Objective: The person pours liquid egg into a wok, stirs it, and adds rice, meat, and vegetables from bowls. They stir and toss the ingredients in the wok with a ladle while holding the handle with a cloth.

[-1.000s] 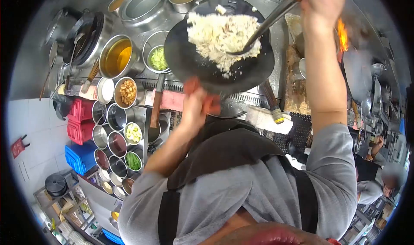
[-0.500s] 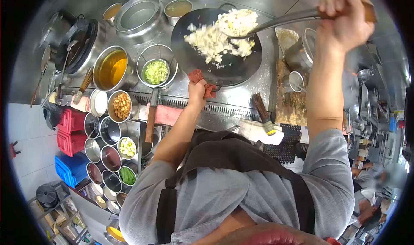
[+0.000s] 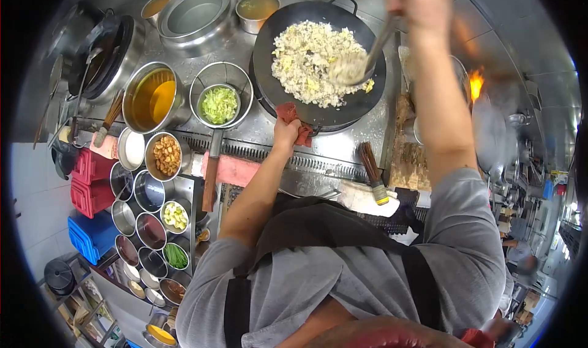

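Note:
My left hand [image 3: 286, 132] is closed round a red cloth [image 3: 296, 123] at the near rim of a black wok [image 3: 367, 106]. Fried rice with yellow egg bits [image 3: 312, 60] lies spread in the wok. At the top right my right hand [image 3: 419, 5], blurred, grips the handle of a metal ladle [image 3: 352, 67], whose bowl is down in the rice at the wok's right side. Left of the wok, chopped greens [image 3: 219, 105] fill a strainer with a wooden handle.
Pots stand at the back left, one with orange oil [image 3: 154, 100]. Bowls of ingredients, one with brown cubes [image 3: 166, 156], line the left. A bamboo brush [image 3: 372, 170] lies at the front edge. Flames [image 3: 476, 85] rise at the right. People are at the far right.
The rice that was in the air and on the ladle now lies in the wok. My right hand has moved left and up, and the ladle stands steeper.

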The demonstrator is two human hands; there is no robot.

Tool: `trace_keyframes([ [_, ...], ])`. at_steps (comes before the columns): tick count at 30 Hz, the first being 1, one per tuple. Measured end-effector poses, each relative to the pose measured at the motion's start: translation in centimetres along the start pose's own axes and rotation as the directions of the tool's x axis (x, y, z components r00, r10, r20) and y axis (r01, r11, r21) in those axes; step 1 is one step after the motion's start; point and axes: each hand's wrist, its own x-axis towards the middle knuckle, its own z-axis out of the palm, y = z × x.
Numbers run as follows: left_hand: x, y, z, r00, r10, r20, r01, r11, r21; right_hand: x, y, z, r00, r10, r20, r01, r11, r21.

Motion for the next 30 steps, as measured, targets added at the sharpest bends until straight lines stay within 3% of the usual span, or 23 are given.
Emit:
trace_keyframes([
  [2,0.4,-0.9,-0.2,0.999,0.015,-0.045,-0.014,1.000,0.026,0.4,1.7,-4.4,0.995,-0.094,0.037,0.077,0.942,0.327],
  [4,1.0,-0.2,0.0,0.995,0.055,-0.088,-0.050,0.997,0.055,-1.1,5.0,-4.8,0.965,-0.085,-0.249,0.107,0.991,0.078],
  [6,0.0,0.4,0.6,0.997,0.015,-0.078,-0.009,0.997,0.076,-2.8,10.1,-1.9,0.872,0.026,-0.488,0.093,0.971,0.219],
  [8,0.3,0.8,0.2,0.998,-0.050,-0.042,0.054,0.994,0.097,-2.2,8.2,0.1,0.932,0.026,-0.361,0.111,0.929,0.353],
  [9,0.1,0.8,-0.1,0.994,-0.111,-0.012,0.112,0.988,0.106,-1.8,7.9,-0.4,0.922,0.017,-0.388,0.129,0.929,0.346],
  [10,0.4,0.9,-0.1,0.995,-0.102,-0.018,0.103,0.989,0.104,-0.7,7.7,-0.6,0.913,-0.005,-0.408,0.158,0.926,0.342],
  [12,0.3,0.1,-0.4,0.998,0.019,-0.067,-0.013,0.995,0.099,-2.2,2.2,-0.9,0.968,-0.031,-0.250,0.134,0.905,0.405],
  [13,0.6,-0.5,-0.8,0.997,0.017,-0.081,-0.009,0.995,0.096,-2.6,2.3,-2.4,0.981,-0.170,-0.092,0.194,0.886,0.422],
  [16,1.7,-1.1,-1.0,0.993,0.042,-0.109,-0.017,0.975,0.224,-6.6,5.7,0.2,0.992,-0.126,-0.028,0.120,0.825,0.552],
  [18,0.5,-0.6,-0.4,0.987,0.075,-0.144,-0.049,0.983,0.177,-6.9,8.7,1.2,0.927,-0.343,0.155,0.335,0.939,0.075],
  [20,-0.8,-0.2,-0.1,0.989,0.008,-0.144,0.011,0.991,0.133,-5.2,8.0,0.8,0.964,-0.181,0.194,0.195,0.979,-0.059],
  [21,-0.3,0.5,0.3,0.990,-0.039,-0.138,0.051,0.995,0.082,-4.2,7.6,0.5,0.970,-0.224,0.092,0.230,0.971,-0.058],
  [22,0.4,0.4,0.2,0.991,-0.026,-0.130,0.037,0.996,0.080,-3.8,6.5,-0.3,0.999,-0.030,-0.031,0.031,0.998,0.053],
  [24,0.6,-0.4,-0.4,0.985,0.079,-0.156,-0.039,0.969,0.242,-2.3,5.3,-3.2,0.988,-0.121,-0.097,0.140,0.966,0.217],
  [25,0.5,-0.1,-0.5,0.990,0.006,-0.143,0.030,0.968,0.251,-2.3,5.6,-3.5,0.988,-0.121,-0.098,0.140,0.966,0.218],
  [27,1.4,-0.8,-0.4,0.982,0.078,-0.173,-0.030,0.963,0.268,-2.3,7.0,-3.9,0.936,-0.109,-0.334,0.219,0.924,0.314],
  [28,1.6,-1.5,-0.6,0.969,0.141,-0.203,-0.079,0.954,0.289,-2.8,10.4,-2.8,0.914,-0.052,-0.403,0.169,0.951,0.259],
  [30,2.6,-1.5,-1.3,0.975,0.098,-0.200,-0.025,0.941,0.337,-2.8,10.9,-2.3,0.948,0.072,-0.311,0.053,0.925,0.375],
])
